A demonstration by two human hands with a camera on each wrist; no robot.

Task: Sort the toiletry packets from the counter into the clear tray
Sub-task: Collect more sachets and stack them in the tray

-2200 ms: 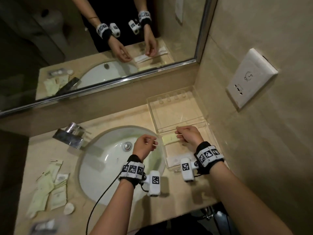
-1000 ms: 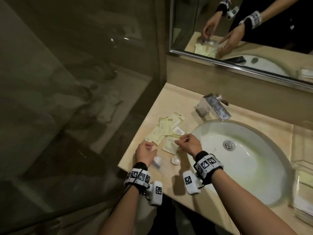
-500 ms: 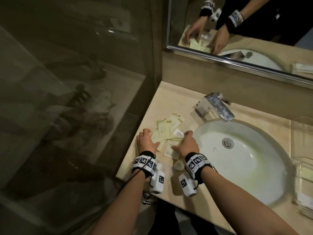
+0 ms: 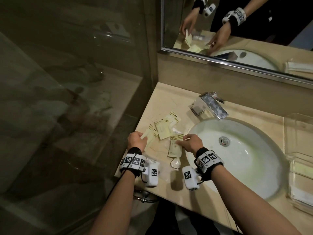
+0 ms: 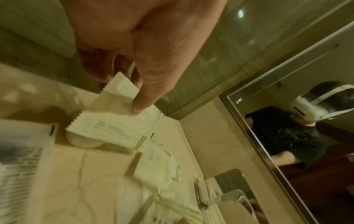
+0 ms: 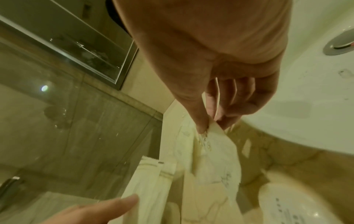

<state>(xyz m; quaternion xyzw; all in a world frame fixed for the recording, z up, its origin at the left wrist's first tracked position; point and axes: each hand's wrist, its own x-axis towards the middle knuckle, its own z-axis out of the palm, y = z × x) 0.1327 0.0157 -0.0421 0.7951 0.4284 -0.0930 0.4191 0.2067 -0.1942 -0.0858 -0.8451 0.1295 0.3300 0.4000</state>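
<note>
Several pale yellow toiletry packets (image 4: 165, 128) lie fanned on the beige counter left of the sink. My left hand (image 4: 136, 141) pinches the serrated end of one yellow packet (image 5: 114, 121) between thumb and fingers, at the left of the pile. My right hand (image 4: 189, 144) pinches the top of another yellow packet (image 4: 174, 148) (image 6: 216, 154), whose lower part hangs towards the counter. The clear tray (image 4: 298, 150) stands at the far right of the counter, beyond the sink, with packets lying in it.
A white oval sink (image 4: 237, 150) fills the counter's middle, and a chrome faucet (image 4: 210, 106) stands behind it. A small round white item (image 4: 176, 162) lies near the front edge. A glass partition (image 4: 67, 99) rises to the left; a mirror (image 4: 237, 31) hangs above.
I have turned from the clear tray at the right to the packet pile at the left. Both hands dropped onto the pile, and each now pinches a yellow packet.
</note>
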